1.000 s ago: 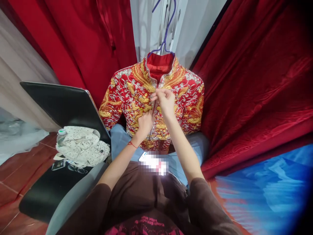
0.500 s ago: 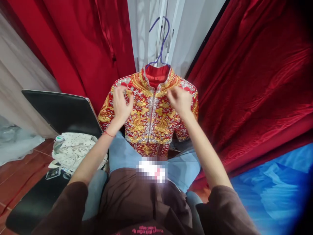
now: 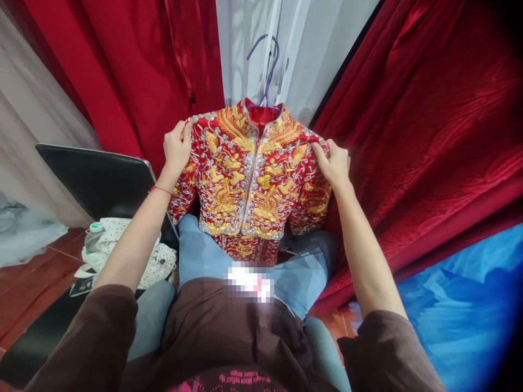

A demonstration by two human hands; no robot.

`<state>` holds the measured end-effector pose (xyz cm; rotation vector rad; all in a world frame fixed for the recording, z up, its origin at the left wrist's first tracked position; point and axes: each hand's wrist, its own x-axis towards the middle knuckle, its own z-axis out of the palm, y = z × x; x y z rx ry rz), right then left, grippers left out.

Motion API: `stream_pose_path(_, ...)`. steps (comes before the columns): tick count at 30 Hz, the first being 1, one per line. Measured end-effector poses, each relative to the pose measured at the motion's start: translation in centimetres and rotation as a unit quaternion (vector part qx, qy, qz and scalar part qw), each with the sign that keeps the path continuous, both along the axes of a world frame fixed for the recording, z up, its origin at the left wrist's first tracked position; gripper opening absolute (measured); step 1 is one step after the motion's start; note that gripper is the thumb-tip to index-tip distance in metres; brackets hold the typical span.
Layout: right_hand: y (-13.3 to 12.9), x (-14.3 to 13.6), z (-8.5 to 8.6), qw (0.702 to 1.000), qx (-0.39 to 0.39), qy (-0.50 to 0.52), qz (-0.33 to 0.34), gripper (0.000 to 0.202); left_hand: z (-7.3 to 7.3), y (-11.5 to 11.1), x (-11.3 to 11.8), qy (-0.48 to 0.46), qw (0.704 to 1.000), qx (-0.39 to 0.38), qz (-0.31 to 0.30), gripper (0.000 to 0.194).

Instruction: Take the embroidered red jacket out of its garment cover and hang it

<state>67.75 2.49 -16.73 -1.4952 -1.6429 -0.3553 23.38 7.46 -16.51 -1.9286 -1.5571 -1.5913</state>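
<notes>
A red jacket point(image 3: 249, 174) with gold and silver embroidery and a stand-up collar faces me on a purple hanger point(image 3: 273, 60). Its front is closed down the middle. My left hand point(image 3: 178, 142) is closed on the jacket's left-side shoulder, thumb in front. On the opposite shoulder, my right hand point(image 3: 335, 163) pinches the cloth, its other fingers partly hidden behind. Below the hem shows more red and gold embroidered cloth point(image 3: 245, 247), between my knees.
Red curtains point(image 3: 417, 136) hang on both sides of a white panel point(image 3: 241, 49). At left stands a black chair point(image 3: 96, 179), with a dotted white cloth point(image 3: 153, 261) and a bottle point(image 3: 95, 235) near it. Blue fabric point(image 3: 469, 310) lies at lower right.
Both hands have moved outward from in front of the jacket's chest and taken hold of its shoulders. The shoulders are now spread and the hanger has shifted slightly.
</notes>
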Motion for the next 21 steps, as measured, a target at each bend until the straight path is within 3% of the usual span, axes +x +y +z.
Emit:
stream_pose_path(4,0.0,-2.2,0.9,0.996,-0.010,-0.043,0.078,0.074,1.2,1.3,1.7,0.061,0.993,-0.020,-0.104,0.050)
stream_pose_path(6,0.8,-3.8,1.3,0.997,-0.014,-0.055,0.061,0.071,1.4,2.0,3.1,0.109,0.983,-0.013,-0.146,0.054)
stream_pose_path(11,3.4,-6.7,0.8,0.997,0.019,-0.012,-0.074,0.061,0.5,2.9,6.4,0.065,0.992,0.002,-0.109,0.053)
stream_pose_path(16,4.2,-6.8,-0.5,0.995,0.076,0.009,-0.065,0.056,-0.9,1.6,7.2,0.009,0.997,0.012,-0.078,0.056)
stream_pose_path(21,3.1,-7.1,-0.5,0.996,0.071,0.030,-0.049,0.058,-1.0,1.0,7.1,0.016,0.997,0.017,-0.073,0.054)
